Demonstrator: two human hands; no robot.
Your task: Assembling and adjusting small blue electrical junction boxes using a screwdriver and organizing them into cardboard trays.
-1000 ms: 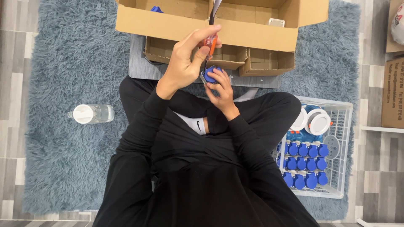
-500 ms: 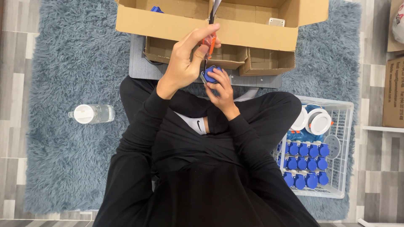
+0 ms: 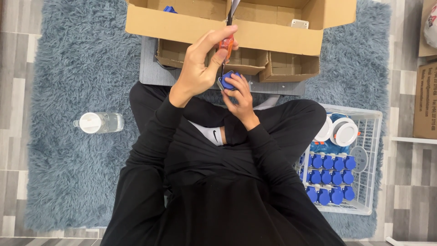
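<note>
Shaggy blue rug (image 3: 68, 68) underfoot; left hand (image 3: 200, 64) clamps orange-handled screwdriver (image 3: 226, 43), right hand (image 3: 241, 93) pinches round blue plastic socket (image 3: 227, 80)

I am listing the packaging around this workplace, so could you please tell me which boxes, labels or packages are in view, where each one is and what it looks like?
Large cardboard box: top centre on the rug, brown, flaps open.
White label: inside that box, small rectangle.
Second cardboard box: right edge, brown, dark print on its side.
White crate: right of the knee, holding blue parts.
</note>
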